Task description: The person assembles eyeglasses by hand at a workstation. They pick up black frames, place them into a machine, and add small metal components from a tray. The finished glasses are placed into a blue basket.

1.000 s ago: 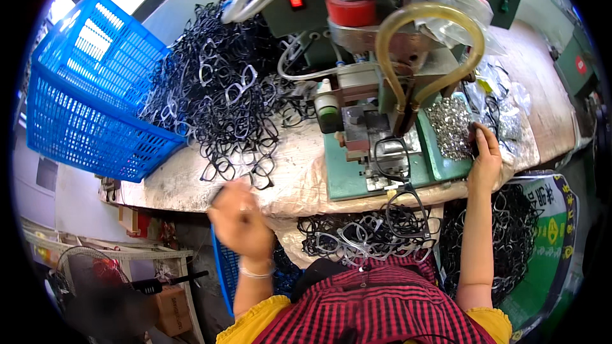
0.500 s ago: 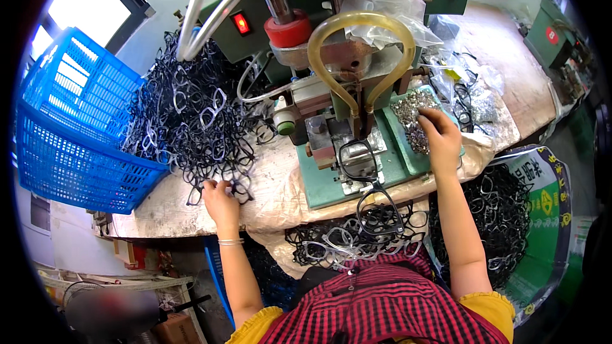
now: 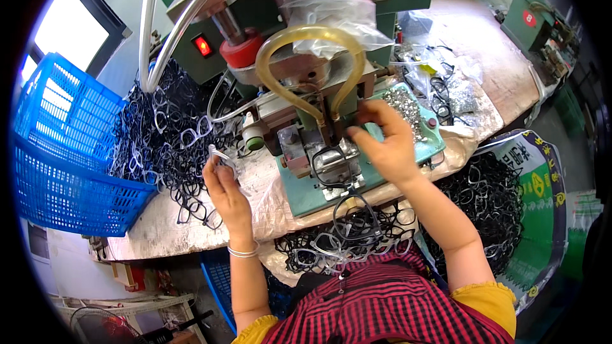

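Observation:
My left hand (image 3: 227, 196) is closed on a pale, greyish eyeglass frame (image 3: 222, 157), raised beside the heap of frames. A black eyeglass frame (image 3: 357, 216) sits on the press, one rim at the metal fixture (image 3: 336, 167) and the other hanging over the base's front edge. My right hand (image 3: 387, 146) is at the press head (image 3: 331, 129), thumb and fingertips brought together beside its lower end. Whatever is between those fingertips is too small to make out. To its right lies a green tray (image 3: 430, 144) of small metal parts (image 3: 403, 103).
A large heap of dark eyeglass frames (image 3: 172, 127) lies beside a blue basket (image 3: 70, 172) on the left. More frames (image 3: 344, 245) rest at the front edge, and others fill a sack (image 3: 532, 216) on the right. A yellowish hose (image 3: 310, 30) loops before the press.
My left hand has lifted an eyeglass frame from the heap. My right hand has moved left from the parts tray to the press head. The whole view has shifted a little.

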Motion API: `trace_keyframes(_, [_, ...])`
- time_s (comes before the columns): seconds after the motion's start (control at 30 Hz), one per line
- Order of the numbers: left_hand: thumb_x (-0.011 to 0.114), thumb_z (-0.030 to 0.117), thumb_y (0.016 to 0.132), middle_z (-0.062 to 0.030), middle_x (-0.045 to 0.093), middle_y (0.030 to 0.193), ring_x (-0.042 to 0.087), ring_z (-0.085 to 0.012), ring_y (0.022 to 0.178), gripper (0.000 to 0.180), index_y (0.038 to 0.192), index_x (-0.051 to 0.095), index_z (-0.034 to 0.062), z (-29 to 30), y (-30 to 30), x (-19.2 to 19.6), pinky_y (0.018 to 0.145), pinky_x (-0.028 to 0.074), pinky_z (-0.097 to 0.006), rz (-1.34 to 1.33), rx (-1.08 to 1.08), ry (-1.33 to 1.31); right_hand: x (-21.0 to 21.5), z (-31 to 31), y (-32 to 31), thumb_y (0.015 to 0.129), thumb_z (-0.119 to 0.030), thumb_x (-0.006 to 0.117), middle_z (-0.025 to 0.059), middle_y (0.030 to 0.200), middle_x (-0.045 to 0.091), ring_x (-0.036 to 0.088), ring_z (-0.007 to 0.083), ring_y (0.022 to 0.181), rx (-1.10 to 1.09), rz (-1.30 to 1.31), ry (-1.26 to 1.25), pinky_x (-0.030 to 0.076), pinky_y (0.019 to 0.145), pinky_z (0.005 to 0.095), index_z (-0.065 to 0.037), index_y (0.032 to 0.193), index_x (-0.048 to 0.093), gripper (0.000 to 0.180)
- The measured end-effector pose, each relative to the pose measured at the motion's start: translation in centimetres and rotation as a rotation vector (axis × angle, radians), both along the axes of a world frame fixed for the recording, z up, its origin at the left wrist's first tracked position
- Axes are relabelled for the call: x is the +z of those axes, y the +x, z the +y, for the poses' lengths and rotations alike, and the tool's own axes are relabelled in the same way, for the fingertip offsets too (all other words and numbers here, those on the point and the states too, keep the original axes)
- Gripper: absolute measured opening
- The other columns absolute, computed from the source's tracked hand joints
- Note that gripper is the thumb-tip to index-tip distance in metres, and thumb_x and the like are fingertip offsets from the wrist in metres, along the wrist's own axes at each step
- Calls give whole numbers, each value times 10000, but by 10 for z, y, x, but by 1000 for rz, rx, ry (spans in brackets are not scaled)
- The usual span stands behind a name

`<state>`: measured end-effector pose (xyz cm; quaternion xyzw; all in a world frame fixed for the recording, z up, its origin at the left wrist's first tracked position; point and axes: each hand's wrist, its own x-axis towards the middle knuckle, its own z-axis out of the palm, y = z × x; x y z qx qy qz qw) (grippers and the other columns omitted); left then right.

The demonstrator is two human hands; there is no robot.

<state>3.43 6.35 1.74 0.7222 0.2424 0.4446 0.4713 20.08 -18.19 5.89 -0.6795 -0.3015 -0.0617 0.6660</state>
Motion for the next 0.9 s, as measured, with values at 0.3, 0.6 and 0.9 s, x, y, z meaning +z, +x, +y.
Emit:
trace_keyframes(0.3, [400, 292, 1074, -105, 571, 1002, 562, -190, 759, 224, 1046, 458, 77, -75, 6, 59, 670, 505, -332, -412, -384, -181, -8, 11, -13, 824, -2, 703, 59, 941, 679, 630, 102, 899, 105, 242, 215, 483, 866, 257, 28, 1259, 534, 468])
trace_keyframes(0.6, [332, 354, 1078, -224, 683, 798, 626, -240, 635, 343, 1020, 428, 29, -92, 27, 130, 609, 520, -307, -299, -507, 100, 30, 5, -34, 857, -25, 682, 102, 1071, 701, 659, 151, 1051, 242, 351, 245, 496, 925, 302, 33, 1310, 511, 488])
trace_keyframes(0.9, [392, 328, 1037, -256, 654, 691, 579, -272, 463, 281, 947, 487, 79, -136, 34, 69, 408, 460, -320, 233, -1145, -1239, -53, -55, 47, 755, -190, 786, 202, 1274, 614, 500, 387, 1302, -525, -354, -777, 438, 1054, 471, -113, 947, 735, 213])
